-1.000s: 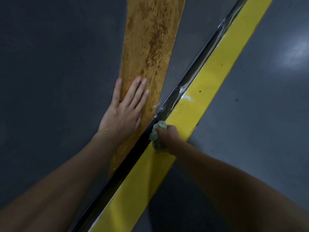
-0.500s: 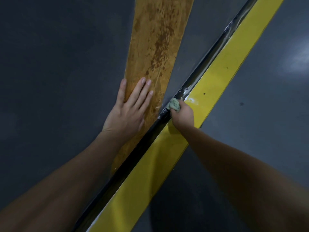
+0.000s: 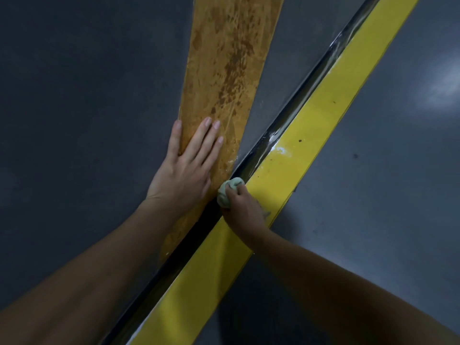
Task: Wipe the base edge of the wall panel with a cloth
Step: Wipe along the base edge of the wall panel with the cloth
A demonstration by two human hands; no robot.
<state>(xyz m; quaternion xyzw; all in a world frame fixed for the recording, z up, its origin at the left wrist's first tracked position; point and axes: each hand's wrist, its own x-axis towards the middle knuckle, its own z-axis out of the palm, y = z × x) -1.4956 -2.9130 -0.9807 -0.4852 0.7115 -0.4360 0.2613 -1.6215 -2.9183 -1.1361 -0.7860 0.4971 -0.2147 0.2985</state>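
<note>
- right grip (image 3: 245, 207) clenches the cloth (image 3: 227, 192) on the base edge (image 3: 280, 122)
- edge's long axis runs diagonally, near-left to far-right
- left grip (image 3: 189, 168) lies flat, fingers straight, on wall panel (image 3: 74, 120)

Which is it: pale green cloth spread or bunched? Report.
Bunched. The pale green cloth is a rounded wad, pinched in the right hand against the black base edge.

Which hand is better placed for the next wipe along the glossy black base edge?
Probably right. The right hand grips the bunched pale green cloth against the glossy black base edge, beside the yellow strip. The left hand lies flat on the rusty orange-brown wall panel, holding nothing.
</note>
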